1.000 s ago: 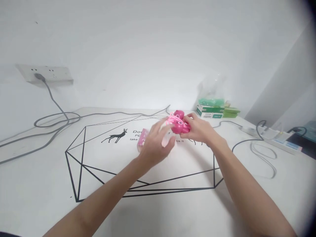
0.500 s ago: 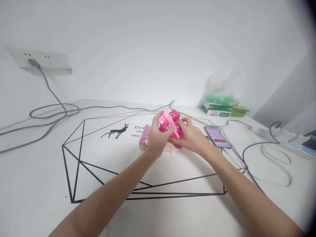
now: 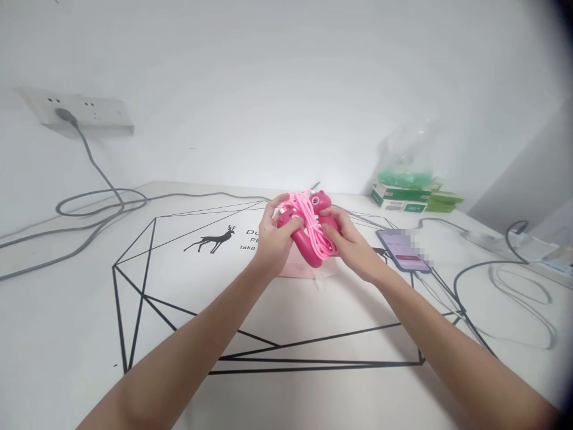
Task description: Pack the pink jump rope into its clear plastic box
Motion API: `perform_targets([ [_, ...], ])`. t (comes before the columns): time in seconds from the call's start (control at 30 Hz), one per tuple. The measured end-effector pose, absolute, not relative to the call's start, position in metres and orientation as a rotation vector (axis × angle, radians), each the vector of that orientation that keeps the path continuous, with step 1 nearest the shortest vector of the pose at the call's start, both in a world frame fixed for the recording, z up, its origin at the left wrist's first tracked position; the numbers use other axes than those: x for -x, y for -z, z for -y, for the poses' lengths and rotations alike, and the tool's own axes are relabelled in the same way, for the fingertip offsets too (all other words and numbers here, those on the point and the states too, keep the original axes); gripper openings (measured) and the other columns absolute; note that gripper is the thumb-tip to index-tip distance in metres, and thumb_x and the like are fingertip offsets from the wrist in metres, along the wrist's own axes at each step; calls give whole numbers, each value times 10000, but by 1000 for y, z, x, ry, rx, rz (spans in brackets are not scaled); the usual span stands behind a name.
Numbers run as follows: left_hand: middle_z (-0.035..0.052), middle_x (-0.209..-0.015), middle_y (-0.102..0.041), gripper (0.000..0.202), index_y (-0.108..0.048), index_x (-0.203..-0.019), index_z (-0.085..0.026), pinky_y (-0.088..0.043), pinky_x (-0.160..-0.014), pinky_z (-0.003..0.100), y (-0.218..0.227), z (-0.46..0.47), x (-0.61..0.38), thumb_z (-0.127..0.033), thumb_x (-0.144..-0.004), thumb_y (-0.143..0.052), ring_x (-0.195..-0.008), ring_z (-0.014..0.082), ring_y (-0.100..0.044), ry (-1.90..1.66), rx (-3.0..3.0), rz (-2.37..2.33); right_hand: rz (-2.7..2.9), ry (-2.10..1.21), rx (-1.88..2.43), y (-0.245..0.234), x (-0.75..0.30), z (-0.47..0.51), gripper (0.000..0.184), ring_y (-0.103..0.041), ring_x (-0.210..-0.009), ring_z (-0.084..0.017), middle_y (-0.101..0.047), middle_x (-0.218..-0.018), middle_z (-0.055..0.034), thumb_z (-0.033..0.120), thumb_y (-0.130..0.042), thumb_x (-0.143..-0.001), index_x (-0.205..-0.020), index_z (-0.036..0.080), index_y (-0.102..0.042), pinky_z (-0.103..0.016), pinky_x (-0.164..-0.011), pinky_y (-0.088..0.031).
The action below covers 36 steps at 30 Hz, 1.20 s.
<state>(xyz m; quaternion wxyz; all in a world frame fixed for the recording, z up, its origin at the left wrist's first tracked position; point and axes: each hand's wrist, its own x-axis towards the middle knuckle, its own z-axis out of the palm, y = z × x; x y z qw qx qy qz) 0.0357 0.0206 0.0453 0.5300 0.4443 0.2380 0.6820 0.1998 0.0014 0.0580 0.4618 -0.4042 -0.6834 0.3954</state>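
Observation:
Both my hands hold up a pink jump rope [image 3: 308,230] with two deep-pink handles shaped like cartoon animals and a pale pink cord wound around them. My left hand [image 3: 275,239] wraps around the left handle. My right hand [image 3: 349,245] grips the right handle, fingers curled. Under the bundle a clear pink package [image 3: 308,270] lies on the white table [image 3: 290,316], mostly hidden by my hands.
A phone [image 3: 403,251] with a lit screen lies to the right, plugged into a cable. Green and white boxes [image 3: 405,200] and a plastic bag stand at the back right. A wall socket [image 3: 80,113] feeds a grey cable [image 3: 94,209] coiled at left. A power strip lies at far right.
My left hand came from above the table onto the rope, and both hands raised the bundle off the package. The view shifted, bringing the phone into sight.

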Motion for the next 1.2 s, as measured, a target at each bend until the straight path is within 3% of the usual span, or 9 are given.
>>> perform_targets([
  [0.1,3,-924,-655,496,-559,-1186,-253,-541,-780,249,-45,-26,-29,-101,-741,-716,-790,100,-640,-1611,-1064,-523,1385,-1249,954,-60,-198,1,565,-634,-808,-159,-645,-1116,-18,443,-662,-833,-1303,315,-376,-333,-721,-553],
  [0.17,-1,-916,-657,499,-563,-1187,-255,-544,-790,251,-46,-29,-23,-105,-738,-722,-783,96,-640,-1597,-1078,-499,1270,-1371,935,-62,-198,1,622,-632,-753,-145,-676,-1024,-4,393,-736,-772,-1301,294,-424,-312,-715,-555],
  [0.3,-10,-881,-653,528,-558,-1212,-265,-549,-806,272,-47,-30,-16,-123,-733,-729,-782,108,-645,-1576,-1127,-519,1281,-1582,888,-65,-201,2,283,-586,-669,-104,-667,-813,-8,329,-737,-770,-986,165,-657,-218,-674,-522],
  [0.43,-8,-890,-651,529,-559,-1217,-269,-543,-822,294,-48,-27,-16,-130,-736,-730,-771,112,-641,-1537,-1175,-533,1319,-1674,903,-67,-202,5,121,-561,-635,-93,-616,-719,14,273,-675,-814,-826,161,-630,-189,-633,-506],
  [0.53,-9,-899,-649,510,-567,-1205,-274,-536,-797,289,-48,-25,-17,-138,-740,-727,-755,112,-632,-1516,-1219,-539,1326,-1719,932,-66,-201,8,124,-626,-734,-123,-666,-846,-15,237,-658,-822,-923,178,-616,-236,-719,-557],
  [0.67,-2,-966,-643,465,-587,-1168,-276,-529,-759,266,-48,-24,-20,-141,-742,-719,-762,109,-623,-1534,-1264,-526,1346,-1801,885,-63,-202,10,371,-663,-972,-191,-670,-1131,-65,199,-720,-783,-1126,210,-581,-375,-875,-590],
  [1.0,-9,-909,-654,511,-539,-1222,-278,-539,-804,285,-43,-24,-22,-135,-764,-713,-795,111,-638,-1437,-1131,-475,1384,-1831,892,-58,-203,8,474,-682,-922,-185,-684,-1043,-49,143,-796,-705,-1134,194,-603,-382,-845,-617],
  [1.2,10,-1047,-672,519,-493,-1264,-281,-519,-941,344,-41,-24,-26,-174,-809,-719,-967,139,-655,-1415,-1032,-465,1333,-1828,907,-58,-202,8,425,-696,-917,-211,-686,-1041,-67,146,-786,-717,-1106,178,-615,-379,-817,-631],
])
